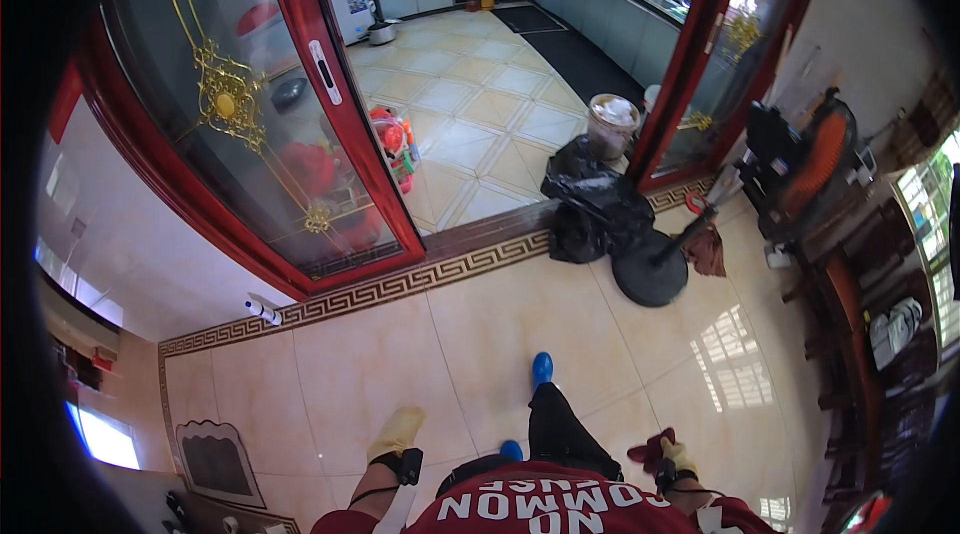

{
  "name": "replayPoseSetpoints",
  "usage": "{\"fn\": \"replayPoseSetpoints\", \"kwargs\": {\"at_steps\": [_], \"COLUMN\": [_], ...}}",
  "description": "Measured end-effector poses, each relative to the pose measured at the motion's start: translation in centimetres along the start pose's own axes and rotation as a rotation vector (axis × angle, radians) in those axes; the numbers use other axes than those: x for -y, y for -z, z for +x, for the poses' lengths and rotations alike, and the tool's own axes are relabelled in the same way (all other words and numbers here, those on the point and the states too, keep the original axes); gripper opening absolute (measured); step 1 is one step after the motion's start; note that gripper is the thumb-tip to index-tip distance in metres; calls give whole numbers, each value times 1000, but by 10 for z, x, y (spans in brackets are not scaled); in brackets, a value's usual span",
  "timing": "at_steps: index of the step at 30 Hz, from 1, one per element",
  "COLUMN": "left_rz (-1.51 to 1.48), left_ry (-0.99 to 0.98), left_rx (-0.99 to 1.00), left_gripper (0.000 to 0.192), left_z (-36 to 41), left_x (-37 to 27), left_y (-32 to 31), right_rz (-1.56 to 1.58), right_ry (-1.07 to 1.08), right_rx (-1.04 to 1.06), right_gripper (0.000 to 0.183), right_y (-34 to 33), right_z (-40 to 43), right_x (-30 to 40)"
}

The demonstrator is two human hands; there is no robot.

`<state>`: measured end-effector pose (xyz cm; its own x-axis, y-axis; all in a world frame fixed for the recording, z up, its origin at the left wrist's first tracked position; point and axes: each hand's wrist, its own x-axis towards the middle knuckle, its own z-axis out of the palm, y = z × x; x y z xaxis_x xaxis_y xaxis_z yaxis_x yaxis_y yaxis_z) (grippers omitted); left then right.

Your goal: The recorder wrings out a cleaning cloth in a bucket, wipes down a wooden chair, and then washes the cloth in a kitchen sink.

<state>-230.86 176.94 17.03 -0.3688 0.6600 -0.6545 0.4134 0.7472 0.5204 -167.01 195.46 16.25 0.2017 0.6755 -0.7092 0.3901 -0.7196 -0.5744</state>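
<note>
My left hand (399, 433), in a pale yellow glove, hangs beside my body over the tiled floor (375, 376). Nothing shows in it, though its fingers are too blurred to make out. A dark red cloth (651, 450) is gripped in my right hand (677, 453), which wears a similar glove. Both wrists carry a small black device on a strap. One foot in a blue cover (542, 369) is forward of the other.
A sliding glass door with a red frame (360, 121) stands open onto a kitchen. Black plastic bags (592, 204), a bin (613, 125) and a fan's round base (651, 268) stand by the doorway's right side. A bottle (264, 312) is near the left wall; dark chairs (885, 241) line the right.
</note>
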Motion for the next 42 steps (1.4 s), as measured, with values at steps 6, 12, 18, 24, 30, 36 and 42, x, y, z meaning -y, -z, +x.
{"fn": "replayPoseSetpoints", "kwargs": {"at_steps": [6, 12, 18, 24, 30, 36, 42], "left_rz": [212, 10, -418, -277, -859, -1294, -1649], "left_ry": [94, 74, 341, 357, -49, -253, -583], "left_rx": [183, -10, -142, -114, -43, 200, 587], "left_gripper": [42, 47, 47, 52, 61, 70, 94], "left_z": [102, 168, 211, 328, 459, 606, 703], "left_x": [65, 38, -141, -158, -311, -470, -602], "left_y": [-2, 59, 166, 234, 360, 415, 473], "right_rz": [-325, -76, 187, 490, 786, 609, -493], "right_ry": [33, 399, 479, 410, 336, 573, 1547], "right_rx": [2, 344, 614, 550, 550, 854, 655], "right_gripper": [46, 45, 39, 26, 26, 32, 50], "right_y": [-49, -167, -273, -359, -426, -502, -578], "right_z": [116, 252, 289, 325, 287, 215, 248], "right_x": [113, 329, 559, 667, 819, 984, 1110]}}
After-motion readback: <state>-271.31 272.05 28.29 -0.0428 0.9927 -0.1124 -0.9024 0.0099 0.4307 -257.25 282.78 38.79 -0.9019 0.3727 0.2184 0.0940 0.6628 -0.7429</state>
